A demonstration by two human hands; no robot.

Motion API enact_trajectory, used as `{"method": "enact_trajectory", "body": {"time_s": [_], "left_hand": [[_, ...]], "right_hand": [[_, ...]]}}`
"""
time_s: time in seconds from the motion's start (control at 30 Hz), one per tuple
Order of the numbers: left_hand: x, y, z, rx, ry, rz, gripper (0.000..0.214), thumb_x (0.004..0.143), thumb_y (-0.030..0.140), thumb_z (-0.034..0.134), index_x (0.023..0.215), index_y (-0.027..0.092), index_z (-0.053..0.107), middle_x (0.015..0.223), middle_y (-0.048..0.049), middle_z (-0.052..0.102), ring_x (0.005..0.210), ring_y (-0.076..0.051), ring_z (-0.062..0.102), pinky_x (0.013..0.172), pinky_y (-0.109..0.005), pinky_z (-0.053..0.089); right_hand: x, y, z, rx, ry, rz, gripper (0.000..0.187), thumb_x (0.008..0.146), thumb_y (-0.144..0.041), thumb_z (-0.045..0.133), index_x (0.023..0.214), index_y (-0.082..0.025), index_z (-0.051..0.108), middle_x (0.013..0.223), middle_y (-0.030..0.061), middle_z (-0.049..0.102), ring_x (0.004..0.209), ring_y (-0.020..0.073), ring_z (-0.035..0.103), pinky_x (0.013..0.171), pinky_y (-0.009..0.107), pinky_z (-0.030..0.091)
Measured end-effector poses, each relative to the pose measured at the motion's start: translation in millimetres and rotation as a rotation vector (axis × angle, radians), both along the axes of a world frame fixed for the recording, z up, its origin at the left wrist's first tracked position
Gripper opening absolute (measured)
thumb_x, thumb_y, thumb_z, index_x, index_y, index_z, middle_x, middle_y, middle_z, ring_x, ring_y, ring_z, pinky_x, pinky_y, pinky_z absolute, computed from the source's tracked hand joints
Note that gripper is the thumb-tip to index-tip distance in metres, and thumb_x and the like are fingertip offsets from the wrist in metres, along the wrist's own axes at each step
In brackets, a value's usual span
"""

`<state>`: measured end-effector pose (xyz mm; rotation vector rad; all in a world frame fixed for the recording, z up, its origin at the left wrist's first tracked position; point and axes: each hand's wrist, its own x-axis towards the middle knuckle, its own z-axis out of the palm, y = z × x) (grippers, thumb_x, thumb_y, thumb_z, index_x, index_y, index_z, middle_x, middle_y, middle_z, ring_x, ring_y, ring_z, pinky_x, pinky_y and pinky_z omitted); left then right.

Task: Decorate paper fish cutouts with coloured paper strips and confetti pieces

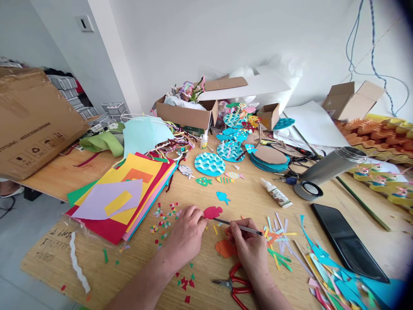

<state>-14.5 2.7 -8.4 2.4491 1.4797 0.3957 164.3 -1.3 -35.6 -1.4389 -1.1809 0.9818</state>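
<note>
My left hand (187, 230) pinches the edge of a red paper fish (213, 212) low over the table. A slim dark pen (251, 230) is held in my right hand (250, 245), its tip at the fish's lower edge. Partly under my right hand lies an orange paper fish (225, 248). Red-handled scissors (230, 284) rest by my right wrist, blades pointing left. Small coloured paper bits (164, 220) are scattered left of my left hand. Beyond the red fish lie a plain blue paper fish (222, 197) and several decorated fish, including a green one (204, 181).
Coloured paper sheets (109, 198) are stacked at left. Paper strips (279, 241), a black phone (350, 241), a glue bottle (276, 193) and a steel flask (334, 164) lie to the right. Wavy blue discs (209, 164) and an open cardboard box (183, 115) stand farther back.
</note>
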Motion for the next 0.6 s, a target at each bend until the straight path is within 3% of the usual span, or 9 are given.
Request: {"method": "enact_trajectory", "body": {"time_s": [0.6], "left_hand": [[-1.0, 0.2, -2.1, 0.001, 0.003, -0.01, 0.037, 0.08, 0.002, 0.045, 0.108, 0.02, 0.06, 0.106, -0.0064, 0.054, 0.11, -0.023, 0.042, 0.098, -0.041, 0.039]], "right_hand": [[1.2, -0.1, -1.6, -0.011, 0.018, -0.051, 0.032, 0.078, -0.05, 0.062, 0.069, -0.021, 0.052, 0.053, -0.0001, 0.06, 0.044, 0.015, 0.054, 0.044, 0.025, 0.043]]}}
